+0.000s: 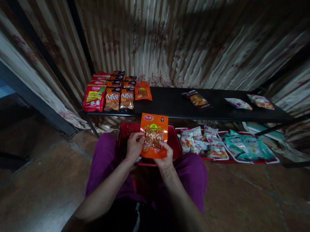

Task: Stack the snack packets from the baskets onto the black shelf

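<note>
An orange snack packet (153, 125) with a clear window is held upright above a red basket (175, 143) between my knees. My left hand (135, 146) pinches its left edge, fingers at the window. The lower right corner is gripped by my right hand (165, 156), its thumb on the front. Behind it, a similar orange packet (142, 91) leans on the black shelf (167, 100), beside rows of orange-and-black packets (112, 99) and red packets (94, 98).
Farther right on the shelf lie a brown packet (197, 100) and two pale packets (238, 104). Below it, baskets hold small white-and-red packets (217, 148) and green packets (247, 146). A striped curtain (149, 41) hangs behind.
</note>
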